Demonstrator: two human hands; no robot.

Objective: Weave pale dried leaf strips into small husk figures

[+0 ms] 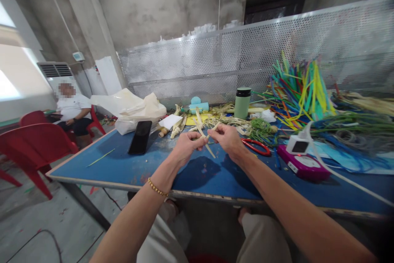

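Note:
Both hands meet above the blue table (129, 164) at centre. My left hand (185, 147) is closed, pinching pale straw-coloured leaf strips (203, 135). My right hand (228, 139) is closed on the same strips from the other side. The strips cross between the fingers and stick out up and down. A gold bracelet sits on my left wrist. Just behind the hands lies a heap of pale and green strips (234, 121).
Red-handled scissors (257, 146) lie right of my right hand. A black phone (140, 137) leans at left by a white plastic bag (132, 109). A green flask (242, 103), coloured strips (300, 88) and a magenta device (303, 164) stand right. A seated person (74, 109) is far left near red chairs (37, 142).

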